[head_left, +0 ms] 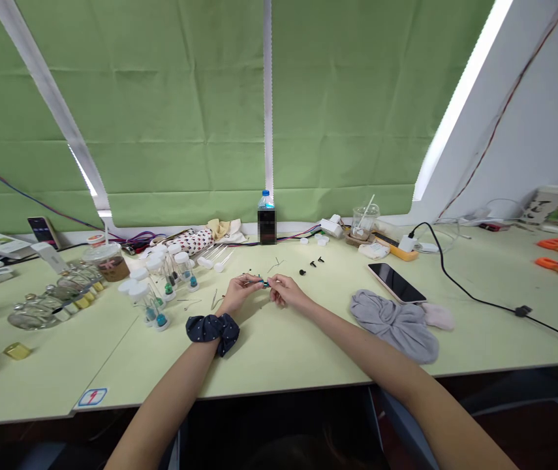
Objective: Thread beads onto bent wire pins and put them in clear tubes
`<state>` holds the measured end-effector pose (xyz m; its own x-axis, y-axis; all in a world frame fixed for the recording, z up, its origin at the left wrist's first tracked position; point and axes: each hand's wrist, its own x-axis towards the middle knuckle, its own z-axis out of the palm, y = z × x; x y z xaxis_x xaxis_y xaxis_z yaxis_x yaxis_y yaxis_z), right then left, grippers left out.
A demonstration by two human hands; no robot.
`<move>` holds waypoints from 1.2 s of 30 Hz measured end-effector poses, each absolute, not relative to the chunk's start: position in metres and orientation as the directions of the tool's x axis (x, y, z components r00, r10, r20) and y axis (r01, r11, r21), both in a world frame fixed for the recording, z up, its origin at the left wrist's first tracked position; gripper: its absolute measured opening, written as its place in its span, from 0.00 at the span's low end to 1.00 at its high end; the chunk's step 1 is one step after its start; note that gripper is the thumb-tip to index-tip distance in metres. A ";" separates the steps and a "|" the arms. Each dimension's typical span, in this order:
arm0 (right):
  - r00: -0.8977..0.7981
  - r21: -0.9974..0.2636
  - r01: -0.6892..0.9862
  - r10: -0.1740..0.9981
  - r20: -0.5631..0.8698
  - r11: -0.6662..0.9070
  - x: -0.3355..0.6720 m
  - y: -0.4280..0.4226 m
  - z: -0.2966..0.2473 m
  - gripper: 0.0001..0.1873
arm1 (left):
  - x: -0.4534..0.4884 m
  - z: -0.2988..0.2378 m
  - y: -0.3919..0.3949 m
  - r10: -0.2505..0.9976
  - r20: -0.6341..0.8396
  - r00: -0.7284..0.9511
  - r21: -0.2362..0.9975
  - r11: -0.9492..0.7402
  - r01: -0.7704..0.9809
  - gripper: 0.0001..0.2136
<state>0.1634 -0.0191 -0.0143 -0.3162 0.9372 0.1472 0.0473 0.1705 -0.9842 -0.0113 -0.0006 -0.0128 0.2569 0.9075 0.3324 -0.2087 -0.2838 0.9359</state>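
Note:
Over the middle of the table, my left hand (241,292) and my right hand (286,291) meet fingertip to fingertip. Both pinch a small blue-green piece (265,283), mostly hidden by the fingers and too small to name. A dark dotted scrunchie (214,331) circles my left wrist. Bent wire (215,299) lies just left of my left hand, and thin wire bits (275,264) rest beyond the fingers. Several small black pieces (313,264) are scattered past my right hand. To the left stand several clear tubes with white caps (140,292), some holding blue or green pieces.
A phone (396,282) and a grey cloth headband (396,324) lie right of my right arm. A bottle (266,222) stands at the back, a plastic cup (363,220) to its right. Glass bottles (38,312) line the left. A black cable (479,287) crosses the right side.

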 end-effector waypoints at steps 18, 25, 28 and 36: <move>-0.343 -0.982 0.060 0.928 0.146 0.177 0.161 -0.028 -0.005 0.22 | -0.011 -0.010 -0.001 0.911 0.339 0.235 0.933 -0.293 -0.211 0.09; -0.298 -0.981 0.059 0.941 0.158 0.183 0.164 -0.023 -0.009 0.21 | -0.010 -0.010 -0.003 0.913 0.326 0.244 0.939 -0.283 -0.198 0.11; -0.260 -0.982 0.048 0.951 0.165 0.184 0.164 -0.021 -0.010 0.21 | -0.010 -0.012 -0.002 0.914 0.322 0.247 0.941 -0.280 -0.190 0.11; -0.300 -0.986 0.038 0.943 0.144 0.163 0.163 -0.021 -0.010 0.22 | -0.011 -0.011 -0.002 0.918 0.319 0.234 0.942 -0.280 -0.186 0.11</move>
